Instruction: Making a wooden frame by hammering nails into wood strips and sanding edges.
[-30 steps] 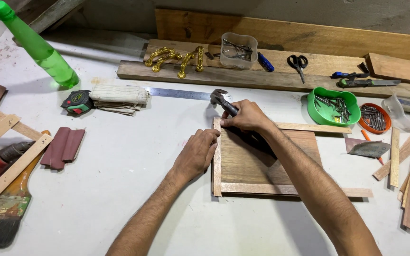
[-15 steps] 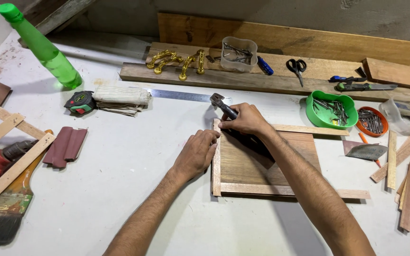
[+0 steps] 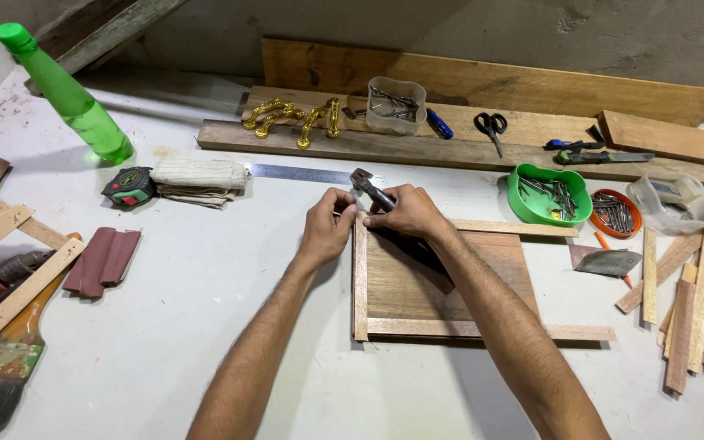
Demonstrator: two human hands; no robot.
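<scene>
Your right hand is closed around the hammer, gripping it close up under the metal head, which sticks out up and left of your knuckles. Your left hand sits just left of it, fingertips pinched in toward the hammer head at the top-left corner of the wooden panel; can't tell if anything is held in that pinch, too small. Both hands are over that corner. The panel runs down and right from the grip, thin light strips edging its left, top and bottom sides. Just beyond the hammer head: steel ruler flat on the table. Further left of the grip: folded cloth, tape measure, green bottle. Right of the grip: green tub of nails, then orange lid of nails. Far side past the grip: clear tub, scissors, brass handles on the planks.
</scene>
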